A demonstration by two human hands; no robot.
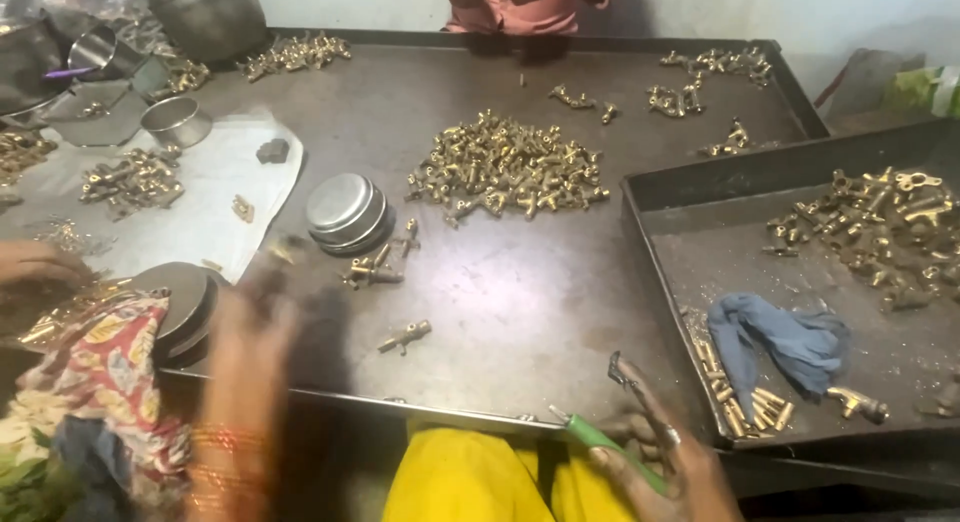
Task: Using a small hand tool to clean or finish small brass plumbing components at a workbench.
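My left hand (252,317) is blurred over the near left of the metal table (520,302), orange bangles on its wrist; its fingers cannot be made out. It is nearest a stack of round steel lids (185,302) and a few brass fittings (372,272). A single brass fitting (405,335) lies further right. My right hand (665,452) rests at the table's near edge with a green-handled tool (600,442) across its palm, the forefinger stretched out. A large heap of brass fittings (510,167) lies in the middle.
A dark tray (650,282) at right holds brass parts (885,227), small brass pins (745,402) and a blue cloth (785,342). Steel bowls (345,212), a white sheet (200,212) and other heaps lie at left. A co-worker's hand (40,262) is at far left; another person (525,7) sits opposite.
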